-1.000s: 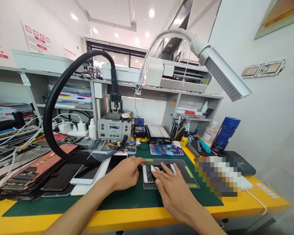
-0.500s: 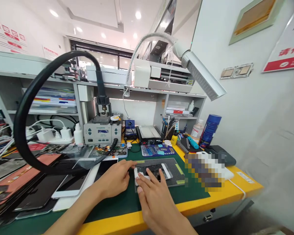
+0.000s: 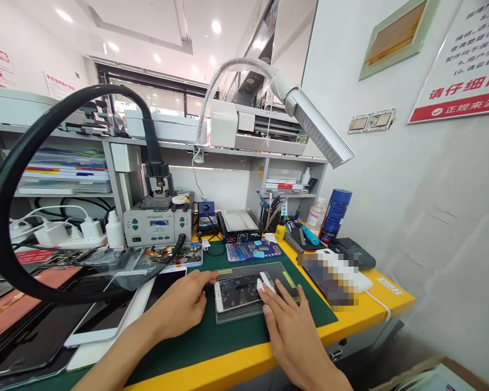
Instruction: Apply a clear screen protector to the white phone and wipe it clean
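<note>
A white-framed smartphone [image 3: 238,292] lies face up on a grey perforated mat [image 3: 244,314], its dark screen covered in smudges. My right hand [image 3: 295,320] presses a small white wipe [image 3: 262,284] onto the phone's right end, with the fingertips over it and hiding that end in part. At the mat's upper left corner, my left hand [image 3: 183,298] rests with its index finger stretched to the edge beside the phone. The other left fingers are curled and the thumb is apart; nothing shows in that hand.
Phones and a white tablet [image 3: 106,315] lie at left beneath a thick black hose [image 3: 0,217]. Behind stand a hot-air station [image 3: 158,225] and a black-based heating plate [image 3: 240,225]. At right are a pixelated object [image 3: 326,277], a blue can [image 3: 336,214] and a cable [image 3: 385,304].
My right hand and the wipe have slid from the phone's left end to its right end, uncovering the left part. The left hand stays at the mat's corner. The view has turned right.
</note>
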The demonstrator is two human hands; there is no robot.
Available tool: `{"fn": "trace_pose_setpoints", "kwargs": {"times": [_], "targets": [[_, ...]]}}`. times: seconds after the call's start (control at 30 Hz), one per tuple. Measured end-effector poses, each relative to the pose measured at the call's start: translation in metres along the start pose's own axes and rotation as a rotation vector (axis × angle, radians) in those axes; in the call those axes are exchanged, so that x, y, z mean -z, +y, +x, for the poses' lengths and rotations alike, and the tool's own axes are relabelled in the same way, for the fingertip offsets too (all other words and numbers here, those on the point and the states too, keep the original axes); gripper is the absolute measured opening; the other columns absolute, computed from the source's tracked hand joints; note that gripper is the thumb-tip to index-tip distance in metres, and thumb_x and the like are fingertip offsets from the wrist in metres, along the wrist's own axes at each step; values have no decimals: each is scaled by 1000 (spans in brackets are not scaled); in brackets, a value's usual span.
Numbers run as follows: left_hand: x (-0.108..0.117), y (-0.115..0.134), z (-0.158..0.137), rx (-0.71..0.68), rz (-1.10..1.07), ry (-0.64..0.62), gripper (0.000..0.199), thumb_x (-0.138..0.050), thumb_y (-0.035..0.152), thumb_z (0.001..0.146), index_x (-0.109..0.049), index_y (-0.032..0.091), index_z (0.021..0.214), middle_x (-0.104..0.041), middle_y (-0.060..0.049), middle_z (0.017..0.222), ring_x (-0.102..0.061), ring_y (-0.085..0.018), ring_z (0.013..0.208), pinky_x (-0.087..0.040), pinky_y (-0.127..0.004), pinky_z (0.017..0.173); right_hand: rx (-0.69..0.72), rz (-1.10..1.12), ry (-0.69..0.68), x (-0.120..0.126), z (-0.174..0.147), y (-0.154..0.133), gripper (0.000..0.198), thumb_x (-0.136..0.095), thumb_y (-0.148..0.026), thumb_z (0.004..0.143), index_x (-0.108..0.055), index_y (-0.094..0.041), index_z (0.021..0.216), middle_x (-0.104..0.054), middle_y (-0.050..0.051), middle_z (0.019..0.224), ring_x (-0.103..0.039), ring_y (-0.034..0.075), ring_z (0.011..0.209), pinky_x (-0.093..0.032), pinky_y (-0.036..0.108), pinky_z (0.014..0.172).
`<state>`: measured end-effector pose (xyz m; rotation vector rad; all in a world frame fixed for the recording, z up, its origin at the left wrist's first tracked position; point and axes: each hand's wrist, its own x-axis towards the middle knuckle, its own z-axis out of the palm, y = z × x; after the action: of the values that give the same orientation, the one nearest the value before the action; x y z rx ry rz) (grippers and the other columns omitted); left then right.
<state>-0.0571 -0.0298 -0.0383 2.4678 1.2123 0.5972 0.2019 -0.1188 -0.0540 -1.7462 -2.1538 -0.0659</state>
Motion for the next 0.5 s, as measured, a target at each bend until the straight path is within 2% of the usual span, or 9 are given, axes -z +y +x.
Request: {"fn": "trace_pose_setpoints", "kwargs": {"times": [0.23, 0.37, 0.5], "targets": [[3, 5, -1, 6, -7, -7, 48, -40, 18, 87, -50, 25, 133, -62, -7, 121, -58, -24, 111, -44, -34, 94, -56, -30, -5, 4, -1, 4, 49, -21, -42, 102, -47, -28, 141, -45, -1, 145, -29, 30, 141, -14, 65, 114], [2, 5, -1, 3, 0, -1, 48, -40, 17, 86, -51, 24, 132, -62, -7, 120, -58, -24, 110, -44, -34, 95, -54, -35, 23, 0, 0, -9, 49, -23, -39, 102, -48, -24, 141, -45, 1, 145, -29, 31, 141, -13, 64, 115], [1, 6, 0, 7, 7, 6, 49, -41, 15, 85, -50, 23, 133, -62, -7, 119, -58, -23, 111, -44, -34, 96, 18, 44, -11, -4, 3, -30, 47, -24, -39, 102, -48, -27, 141, -43, -1, 147, -29, 32, 141, -9, 65, 115]]}}
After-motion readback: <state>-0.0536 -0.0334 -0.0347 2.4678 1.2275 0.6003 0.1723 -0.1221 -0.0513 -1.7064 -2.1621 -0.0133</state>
